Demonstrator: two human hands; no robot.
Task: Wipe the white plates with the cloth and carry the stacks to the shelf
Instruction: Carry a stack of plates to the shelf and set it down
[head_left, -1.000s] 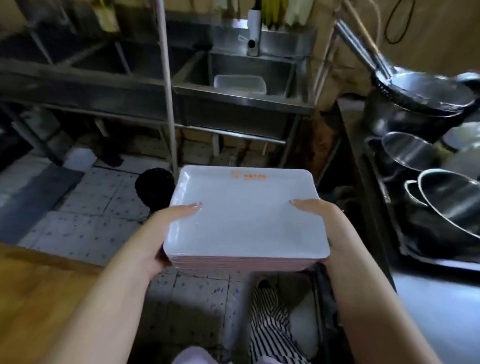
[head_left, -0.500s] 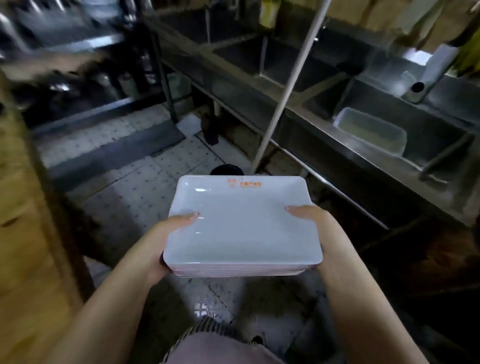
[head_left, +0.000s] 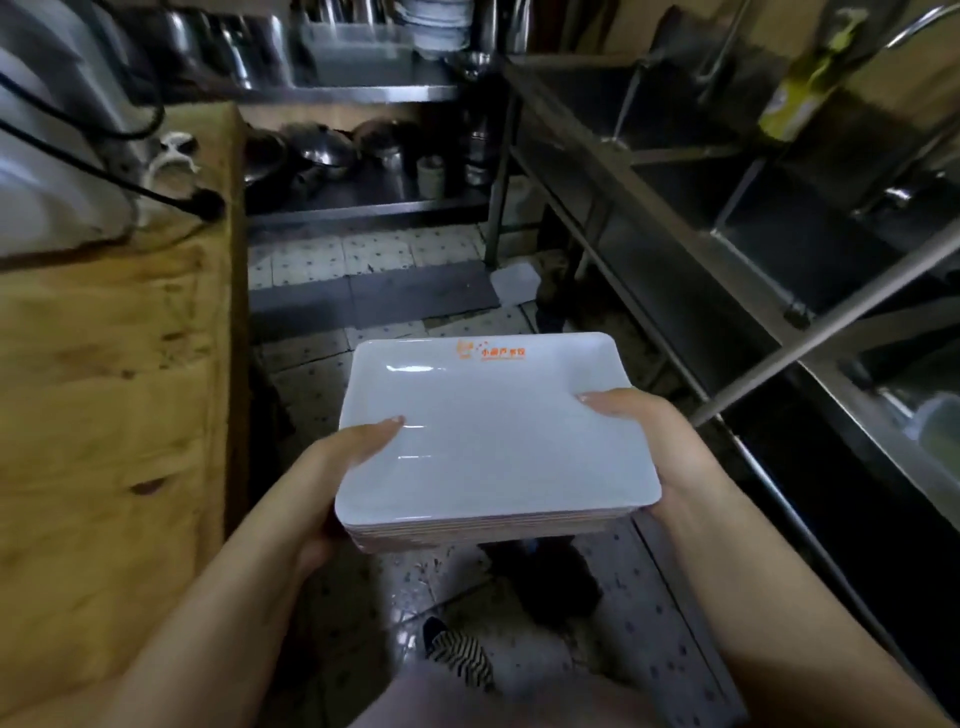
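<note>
A stack of several white rectangular plates (head_left: 493, 431) with an orange logo on the far rim hangs level in front of me. My left hand (head_left: 337, 467) grips its left edge, thumb lying on the top plate and fingers hidden beneath. My right hand (head_left: 639, 431) grips the right edge the same way. A steel shelf unit (head_left: 363, 93) stands straight ahead across the floor, with pots on its lower tier and dishes and a tub on top. No cloth is in view.
A wooden counter (head_left: 114, 374) runs along my left with a white appliance and black cables on it. Steel sinks (head_left: 753, 223) line the right, with a slanted metal pole (head_left: 831, 327) leaning across them. Tiled floor (head_left: 363, 260) with a dark mat lies between.
My view has swung left, from the sinks and pans to the aisle facing the shelf unit. The plate stack stays held in both hands, grip unchanged.
</note>
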